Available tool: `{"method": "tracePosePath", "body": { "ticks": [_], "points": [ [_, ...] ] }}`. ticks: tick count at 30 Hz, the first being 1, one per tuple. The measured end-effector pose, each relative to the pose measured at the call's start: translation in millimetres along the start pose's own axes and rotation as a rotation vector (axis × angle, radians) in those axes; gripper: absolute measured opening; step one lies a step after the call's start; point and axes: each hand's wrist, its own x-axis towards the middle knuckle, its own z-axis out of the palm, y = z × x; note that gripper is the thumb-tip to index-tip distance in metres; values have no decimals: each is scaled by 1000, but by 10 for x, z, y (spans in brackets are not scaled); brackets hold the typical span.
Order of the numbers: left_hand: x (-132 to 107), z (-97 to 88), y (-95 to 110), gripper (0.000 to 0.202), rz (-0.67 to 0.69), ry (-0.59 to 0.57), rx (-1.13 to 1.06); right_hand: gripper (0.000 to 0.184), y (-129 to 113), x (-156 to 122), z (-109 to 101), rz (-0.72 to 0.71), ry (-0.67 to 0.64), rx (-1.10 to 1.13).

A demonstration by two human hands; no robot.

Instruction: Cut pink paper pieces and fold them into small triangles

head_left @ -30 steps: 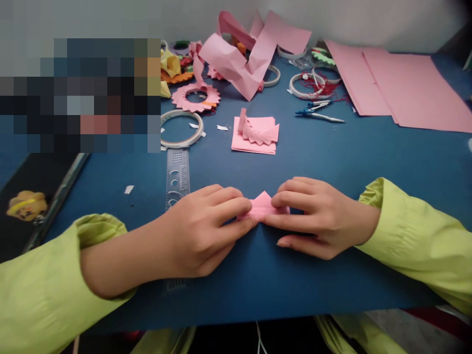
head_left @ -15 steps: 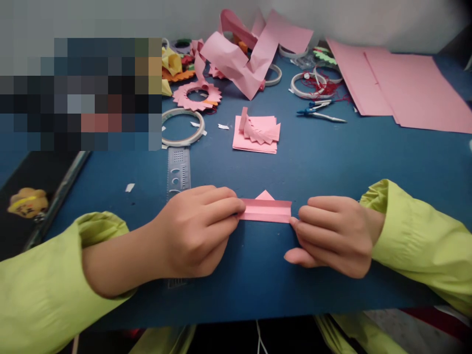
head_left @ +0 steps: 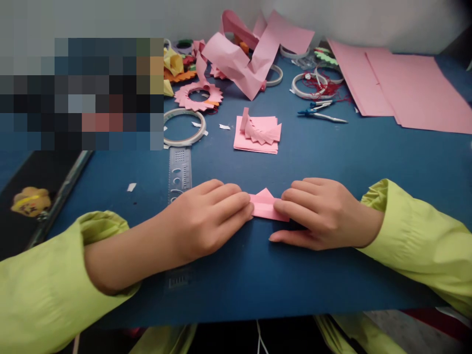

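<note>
Clear ruler (head_left: 180,164): flat on the blue table (head_left: 332,290), passing beneath your left wrist (head_left: 167,243).
Left hand (head_left: 210,216): your fingers lie close together on the left end of the folded pink strip (head_left: 266,210); your thumb is hidden, so a pinch cannot be told.
Paper stack (head_left: 245,143): beyond your hands, a pleated piece (head_left: 260,133) on top.
Strip: between your hands, a pointed corner on its far side.
Right hand (head_left: 319,214): your fingertips touch the strip's right end, thumb spread away.
</note>
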Motion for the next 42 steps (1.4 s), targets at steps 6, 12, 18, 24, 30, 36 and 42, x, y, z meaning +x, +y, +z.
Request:
{"method": "tracePosePath", "body": {
  "ticks": [6, 12, 18, 24, 30, 36, 42],
  "points": [
    [12, 2, -19, 14, -53, 62, 0, 8, -9, -22, 18, 182, 112, 141],
    [96, -9, 71, 15, -606, -5, -675, 16, -62, 129, -54, 699, 151, 839],
    [274, -14, 81, 31, -932, -7, -1154, 26, -65, 265, 4, 758, 86, 1242],
    [345, 22, 63, 28, -974, 111, -1331, 32, -3, 167, 46, 707, 151, 1523],
    [284, 30, 2, 31, -990, 118, -1514, 24, 31, 140, 20, 671, 111, 1849],
    [251, 7, 7, 25, -928, 53, -1559, 24, -1, 135, 44, 568, 61, 1724],
    [269, -16, 13, 25, -896, -6, -1499, 27, -40, 213, -30, 544, -26, 1411]
  ]
}}
